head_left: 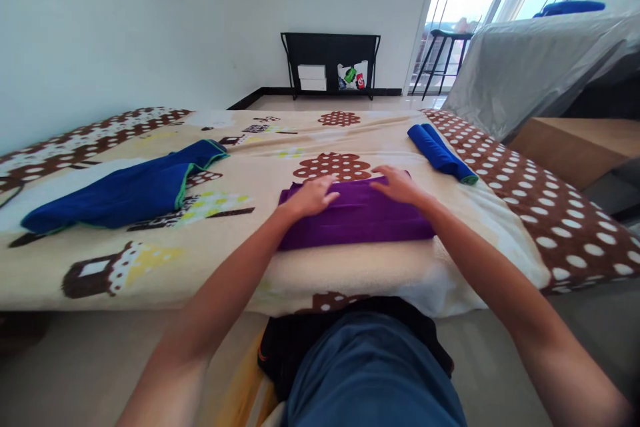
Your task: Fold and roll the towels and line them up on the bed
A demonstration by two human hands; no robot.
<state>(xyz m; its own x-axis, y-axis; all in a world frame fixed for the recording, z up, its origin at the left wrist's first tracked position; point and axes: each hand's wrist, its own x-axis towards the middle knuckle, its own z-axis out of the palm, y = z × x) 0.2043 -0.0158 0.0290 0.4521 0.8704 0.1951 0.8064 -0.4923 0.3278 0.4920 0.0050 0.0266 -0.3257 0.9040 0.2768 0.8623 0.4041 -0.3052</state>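
A folded purple towel (357, 220) lies on the patterned bedspread (210, 260) near the bed's front edge. My left hand (313, 195) rests flat on the towel's far left part, fingers stretched out. My right hand (397, 185) lies flat on its far right part, fingers also spread. Neither hand grips the cloth. Both forearms reach in from below.
A loose blue towel with green trim (125, 190) lies on the bed's left side. A rolled blue towel (440, 153) lies at the right. Beyond the bed stand a black shelf (331, 63), a stool (443, 57) and covered furniture (530, 67).
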